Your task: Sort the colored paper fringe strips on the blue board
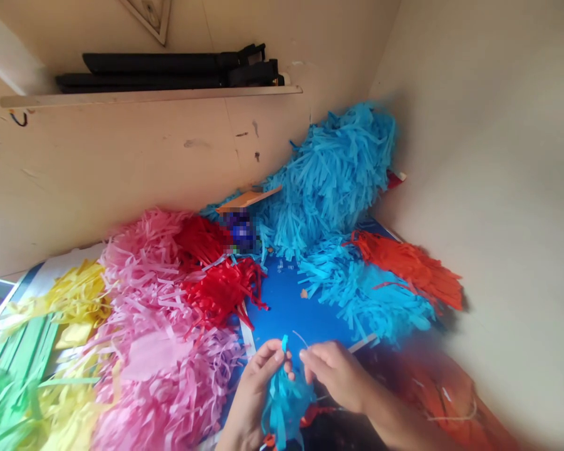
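**Cream wall [493, 163], fringe everywhere**

Blue surface [286, 307] half buried: pink paper fringe [155, 326] at 8 o'clock, turquoise paper fringe [331, 175] at 1. At 6 o'clock, left hand [254, 391] pinches a floppy, feather-light turquoise tassel [286, 407] near its top, the best grip spot. Right hand [336, 376] looks pinched on a thin thread [299, 338].

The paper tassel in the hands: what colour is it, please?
Paper tassel: turquoise blue, clearest in the head view.
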A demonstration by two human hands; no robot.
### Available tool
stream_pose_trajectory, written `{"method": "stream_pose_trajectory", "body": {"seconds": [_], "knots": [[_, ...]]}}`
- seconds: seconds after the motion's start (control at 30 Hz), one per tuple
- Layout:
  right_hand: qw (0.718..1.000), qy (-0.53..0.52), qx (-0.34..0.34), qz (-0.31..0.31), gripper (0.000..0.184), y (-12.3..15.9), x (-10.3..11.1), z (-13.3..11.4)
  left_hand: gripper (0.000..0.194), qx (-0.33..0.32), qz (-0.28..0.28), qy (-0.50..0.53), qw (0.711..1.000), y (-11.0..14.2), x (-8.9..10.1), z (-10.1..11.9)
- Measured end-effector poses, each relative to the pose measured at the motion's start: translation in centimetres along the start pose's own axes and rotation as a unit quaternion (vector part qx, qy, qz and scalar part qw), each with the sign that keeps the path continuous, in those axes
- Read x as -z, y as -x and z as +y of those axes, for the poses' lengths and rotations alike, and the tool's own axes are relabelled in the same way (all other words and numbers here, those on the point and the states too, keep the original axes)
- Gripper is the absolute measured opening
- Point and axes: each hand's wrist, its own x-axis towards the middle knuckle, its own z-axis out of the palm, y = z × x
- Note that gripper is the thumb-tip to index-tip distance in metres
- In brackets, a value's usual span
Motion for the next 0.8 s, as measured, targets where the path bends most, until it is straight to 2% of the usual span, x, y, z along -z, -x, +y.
{"method": "stream_pose_trajectory", "body": {"seconds": [0.3, 0.6, 0.67, 0.77, 0.8], "knots": [[0.998, -0.005, -0.013, -0.057, 0.055, -0.4, 0.1, -0.1, 0.031, -0.027, 0.003, -0.022, 0.999, 0.1, 0.0, -0.1], [0.993, -0.015, 0.005, -0.118, 0.049, -0.5, 0.6, -0.1, 0.031, -0.128, 0.008, -0.169, 0.977, -0.2, 0.6, -0.8], [0.993, -0.001, 0.020, -0.114, 0.047, -0.6, 0.8, -0.2, 0.030, -0.145, 0.008, -0.207, 0.968, 0.0, 0.6, -0.9], [0.996, 0.034, 0.042, -0.064, 0.024, -0.7, 0.8, -0.4, 0.028, -0.189, 0.016, -0.295, 0.936, 0.2, 0.7, -1.2], [0.997, 0.038, 0.052, -0.044, 0.022, -0.7, 0.7, -0.4, 0.027, -0.208, 0.023, -0.321, 0.924, 0.3, 0.7, -1.4]]}}
